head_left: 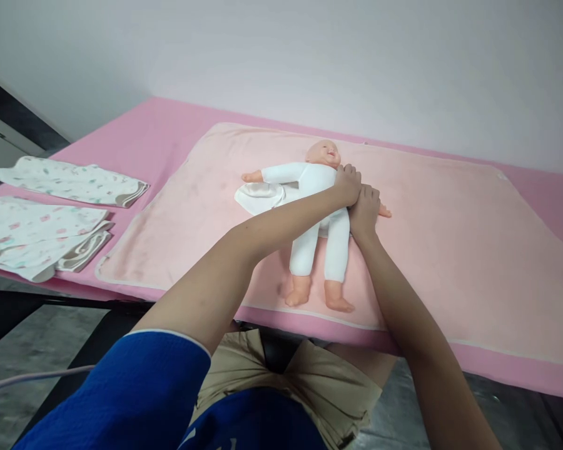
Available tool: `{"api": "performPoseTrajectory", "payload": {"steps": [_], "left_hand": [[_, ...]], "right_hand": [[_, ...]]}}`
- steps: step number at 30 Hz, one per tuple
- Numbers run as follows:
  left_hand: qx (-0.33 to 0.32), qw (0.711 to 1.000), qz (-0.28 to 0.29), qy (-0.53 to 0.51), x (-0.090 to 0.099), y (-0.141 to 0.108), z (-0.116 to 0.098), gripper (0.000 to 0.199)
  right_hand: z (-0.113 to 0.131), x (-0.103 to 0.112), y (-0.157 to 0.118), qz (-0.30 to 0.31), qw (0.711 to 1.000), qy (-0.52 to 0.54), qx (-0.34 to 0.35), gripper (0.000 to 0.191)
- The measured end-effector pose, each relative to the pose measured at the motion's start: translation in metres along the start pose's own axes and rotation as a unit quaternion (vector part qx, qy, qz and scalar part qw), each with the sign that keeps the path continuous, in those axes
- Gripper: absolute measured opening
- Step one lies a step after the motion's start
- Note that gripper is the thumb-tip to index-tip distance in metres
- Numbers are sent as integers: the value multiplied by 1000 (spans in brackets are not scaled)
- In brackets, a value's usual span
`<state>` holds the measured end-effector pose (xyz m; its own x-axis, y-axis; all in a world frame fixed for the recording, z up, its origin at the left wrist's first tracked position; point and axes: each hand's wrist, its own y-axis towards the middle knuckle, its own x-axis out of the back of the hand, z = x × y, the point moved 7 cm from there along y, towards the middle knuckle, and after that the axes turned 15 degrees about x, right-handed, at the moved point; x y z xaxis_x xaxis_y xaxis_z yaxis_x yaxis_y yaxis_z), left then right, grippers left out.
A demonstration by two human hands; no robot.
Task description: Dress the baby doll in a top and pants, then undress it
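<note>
A baby doll [315,180] with a white cloth body lies on its back on a pink blanket [450,250], head toward the wall. My left hand [348,185] rests on the doll's chest and shoulder at the right, its fingers bent over that side. Just beside it, touching it, my right hand [365,209] is closed around the doll's arm on the right, whose small hand sticks out past my fingers. A white cloth piece [259,199] lies at the doll's side on the left, partly under its body.
Two folded printed cloths, one upper [70,180] and one lower [37,234], lie at the left of the pink-covered table [141,134]. A pale wall [356,69] stands behind. A cable [37,377] runs at lower left.
</note>
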<state>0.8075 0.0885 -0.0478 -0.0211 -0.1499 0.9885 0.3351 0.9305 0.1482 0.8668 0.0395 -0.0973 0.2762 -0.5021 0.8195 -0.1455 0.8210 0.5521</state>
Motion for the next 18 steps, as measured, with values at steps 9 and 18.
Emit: {"api": "performPoseTrajectory", "payload": {"steps": [9,18], "left_hand": [[-13,998,-36,-44,9,-12,27,61],[-3,982,-73,-171,24,-26,68,61]], "right_hand": [[15,16,-3,19,999,-33,33,28],[16,29,-13,9,999,-42,13,34]]}}
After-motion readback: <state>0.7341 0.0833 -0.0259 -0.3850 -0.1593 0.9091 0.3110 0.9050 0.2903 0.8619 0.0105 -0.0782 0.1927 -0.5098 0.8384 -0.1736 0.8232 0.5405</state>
